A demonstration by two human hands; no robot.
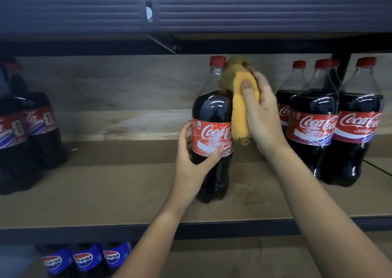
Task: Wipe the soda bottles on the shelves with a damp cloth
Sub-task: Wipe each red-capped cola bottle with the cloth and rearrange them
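Cola bottle held and wiped on the shelf (127, 192)

Left hand (191, 161) fingers clamp the Coca-Cola bottle (212, 107) label; right hand (263, 116) fingers grip the yellow cloth (239, 116) against its right side.

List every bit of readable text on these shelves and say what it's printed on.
"Coca-Co", cut off by the cloth: red label of the middle bottle held by the left hand.
"Coca-Co": labels of two right bottles.
"Co": label of the bottle behind them.
"a": label of a left bottle, blurred.
"EPSI": labels of the lower-shelf bottles.
Small print on the red labels: unreadable.
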